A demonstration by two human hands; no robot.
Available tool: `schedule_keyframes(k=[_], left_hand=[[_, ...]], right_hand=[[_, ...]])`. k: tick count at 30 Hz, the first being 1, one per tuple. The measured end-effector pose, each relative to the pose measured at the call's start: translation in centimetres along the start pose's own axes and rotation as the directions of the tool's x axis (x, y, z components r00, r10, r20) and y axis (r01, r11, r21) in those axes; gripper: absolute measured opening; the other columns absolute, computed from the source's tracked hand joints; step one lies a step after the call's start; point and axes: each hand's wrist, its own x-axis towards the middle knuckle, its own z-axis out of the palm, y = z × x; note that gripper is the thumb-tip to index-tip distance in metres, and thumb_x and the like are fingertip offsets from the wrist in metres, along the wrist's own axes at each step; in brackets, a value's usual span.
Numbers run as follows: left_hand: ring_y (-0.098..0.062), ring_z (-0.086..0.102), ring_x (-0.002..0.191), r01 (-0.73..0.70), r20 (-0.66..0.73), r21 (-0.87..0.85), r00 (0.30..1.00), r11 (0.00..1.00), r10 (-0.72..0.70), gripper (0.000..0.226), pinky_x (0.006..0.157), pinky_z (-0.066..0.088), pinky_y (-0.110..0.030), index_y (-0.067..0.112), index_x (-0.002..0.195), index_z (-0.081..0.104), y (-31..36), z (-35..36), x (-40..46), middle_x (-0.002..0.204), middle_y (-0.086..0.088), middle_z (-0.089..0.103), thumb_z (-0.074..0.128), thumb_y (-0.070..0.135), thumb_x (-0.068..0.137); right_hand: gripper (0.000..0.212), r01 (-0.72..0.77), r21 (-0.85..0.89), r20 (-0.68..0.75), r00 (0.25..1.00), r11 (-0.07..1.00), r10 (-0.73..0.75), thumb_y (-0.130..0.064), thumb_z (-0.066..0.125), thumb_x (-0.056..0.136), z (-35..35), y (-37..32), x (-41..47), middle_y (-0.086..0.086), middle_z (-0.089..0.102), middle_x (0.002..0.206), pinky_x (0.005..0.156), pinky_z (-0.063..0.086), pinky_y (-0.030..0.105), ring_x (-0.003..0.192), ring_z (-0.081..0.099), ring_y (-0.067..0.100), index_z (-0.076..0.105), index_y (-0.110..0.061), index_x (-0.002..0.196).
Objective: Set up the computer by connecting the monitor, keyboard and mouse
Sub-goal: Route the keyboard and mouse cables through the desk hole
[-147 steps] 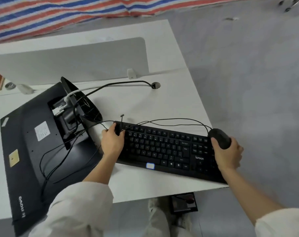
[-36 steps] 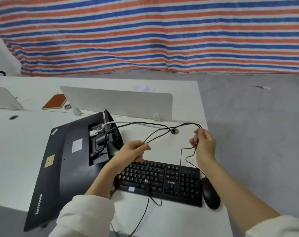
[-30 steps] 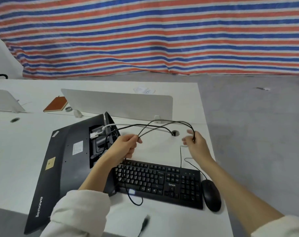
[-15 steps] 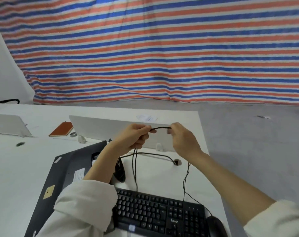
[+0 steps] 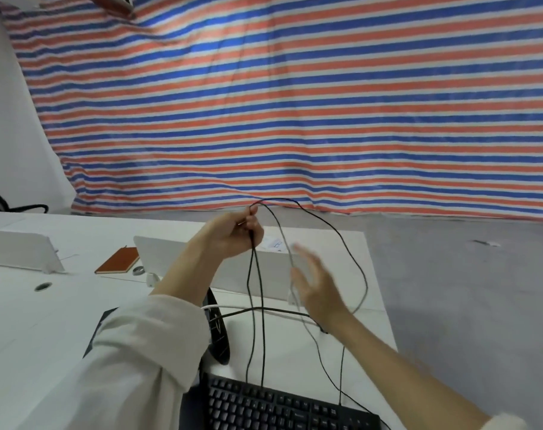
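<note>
Cables up, keyboard below

My left hand (image 5: 233, 232) pinches the thin black cables (image 5: 255, 305) raised above the white desk (image 5: 31, 321), loops hanging down to the black keyboard (image 5: 282, 408) at the near edge. My right hand (image 5: 316, 287) is blurred, fingers spread, holding nothing, just beside a dangling strand
</note>
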Motion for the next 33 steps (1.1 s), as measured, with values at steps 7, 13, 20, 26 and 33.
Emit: schedule_keyframes(k=[7,13,20,26,33], left_hand=[[-0.012,0.057,0.048,-0.037,0.002,-0.211,0.999,0.977,0.039,0.024,0.058,0.058,-0.029,0.007,0.085,0.057,0.3,2.0,1.8,0.073,-0.003,0.053,0.042,0.019,0.1],[-0.023,0.06,0.101,-0.006,0.013,0.237,1.0,0.971,0.003,0.038,0.094,0.043,-0.042,0.007,0.109,0.057,-2.8,-2.0,2.3,0.111,-0.006,0.063,0.034,0.036,0.101],[-0.029,0.061,0.107,0.122,0.325,0.468,0.897,0.875,-0.299,0.053,0.103,0.037,-0.048,0.012,0.124,0.054,-11.6,-0.6,0.7,0.108,-0.005,0.066,0.023,0.047,0.099],[-0.012,0.053,0.05,0.033,0.328,0.246,0.937,0.969,-0.116,0.028,0.085,0.054,-0.042,0.006,0.087,0.053,-9.5,0.4,0.0,0.056,0.0,0.045,0.029,0.007,0.101],[-0.016,0.063,0.064,-0.12,0.148,-0.116,0.98,0.986,0.137,0.027,0.079,0.057,-0.044,0.006,0.087,0.055,-4.7,1.2,2.3,0.066,-0.006,0.058,0.034,0.011,0.102]], right_hand=[[0.018,-0.58,0.465,0.629,0.748,0.669,0.212,-0.014,0.043,0.096,-0.3,0.1,-2.8,0.003,0.049,0.059,0.085,0.047,0.043,0.062,0.059,0.022,0.058,-0.005,0.091],[0.027,-0.444,0.505,0.297,0.894,0.74,0.334,-0.005,0.037,0.098,-3.7,-0.9,0.2,0.001,0.051,0.058,0.061,0.045,0.023,0.053,0.05,0.012,0.056,-0.007,0.08],[0.018,-0.22,0.191,-0.062,0.97,0.957,0.235,-0.02,0.053,0.095,-5.2,-4.6,5.9,-0.007,0.052,0.073,0.062,0.036,0.02,0.067,0.044,0.007,0.069,-0.015,0.089],[0.046,-0.415,0.305,-0.006,0.899,0.857,0.437,-0.046,0.038,0.097,-5.5,-1.6,4.8,0.003,0.067,0.092,0.081,0.048,0.034,0.089,0.061,0.02,0.063,-0.01,0.112],[0.047,-0.659,0.345,0.6,0.703,0.668,0.383,-0.049,0.031,0.097,-3.6,1.8,-1.5,0.004,0.068,0.1,0.095,0.036,0.036,0.11,0.058,0.018,0.053,-0.016,0.122]])
